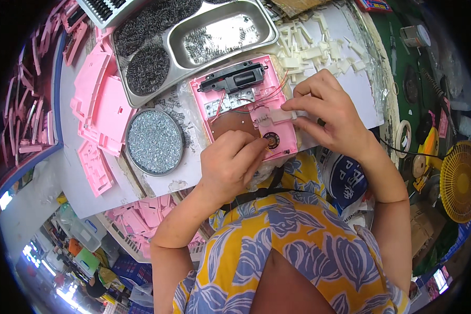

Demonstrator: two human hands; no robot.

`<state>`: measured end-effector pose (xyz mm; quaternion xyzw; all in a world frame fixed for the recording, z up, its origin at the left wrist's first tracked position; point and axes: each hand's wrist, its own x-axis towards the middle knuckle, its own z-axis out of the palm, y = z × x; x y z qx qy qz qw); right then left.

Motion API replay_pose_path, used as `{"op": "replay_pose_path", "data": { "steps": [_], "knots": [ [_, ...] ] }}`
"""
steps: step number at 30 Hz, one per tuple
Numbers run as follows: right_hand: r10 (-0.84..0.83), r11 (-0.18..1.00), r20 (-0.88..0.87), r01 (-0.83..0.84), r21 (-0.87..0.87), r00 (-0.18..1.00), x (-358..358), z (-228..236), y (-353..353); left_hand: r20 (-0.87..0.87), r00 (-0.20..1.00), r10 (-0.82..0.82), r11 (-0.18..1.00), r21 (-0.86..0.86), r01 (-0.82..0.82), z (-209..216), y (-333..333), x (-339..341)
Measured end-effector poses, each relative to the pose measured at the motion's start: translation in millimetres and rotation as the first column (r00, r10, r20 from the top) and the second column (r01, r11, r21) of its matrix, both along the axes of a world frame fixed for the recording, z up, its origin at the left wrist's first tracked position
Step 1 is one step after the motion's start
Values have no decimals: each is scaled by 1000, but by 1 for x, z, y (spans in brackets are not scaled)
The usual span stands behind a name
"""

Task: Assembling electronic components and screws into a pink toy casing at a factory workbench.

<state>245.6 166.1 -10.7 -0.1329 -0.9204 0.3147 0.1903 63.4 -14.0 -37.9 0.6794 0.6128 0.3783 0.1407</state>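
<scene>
In front of me lies a pink plastic toy housing (289, 137) with its inside facing up. A black mechanism (234, 77), a metal plate (221, 107), a brown board (230, 125), thin wires and a small round speaker (271, 139) sit in it. My right hand (335, 112) pinches the end of a pale white plastic part (280, 116) at the housing's right side. My left hand (230, 159) has its fingers closed at the speaker's left edge; whatever is between them is hidden.
A metal tray (220, 62) of dark springs stands behind the housing, and a round dish (181, 137) of small screws at its left. White plastic parts (319, 49) lie at the back right. Pink shells (107, 112) are stacked far left. A yellow fan (458, 175) stands right.
</scene>
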Motion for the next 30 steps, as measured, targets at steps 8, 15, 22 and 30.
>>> {"op": "replay_pose_path", "data": {
  "steps": [8,15,22,30],
  "knots": [
    [52,990,-119,-67,-121,991,-7,-21,2,20,1000,-7,1000,-27,8,-1,2,-1],
    [-20,955,-141,-23,-295,990,-5,-39,-4,78,997,24,998,-55,-19,-1,2,0],
    [-20,1000,2,20,13,1000,-13,-19,-11,23,1000,21,1000,-18,-20,-4,5,0],
    [225,973,68,-220,-75,972,-10,-1,19,-121,991,-62,996,-78,53,6,8,0]
  ]
}}
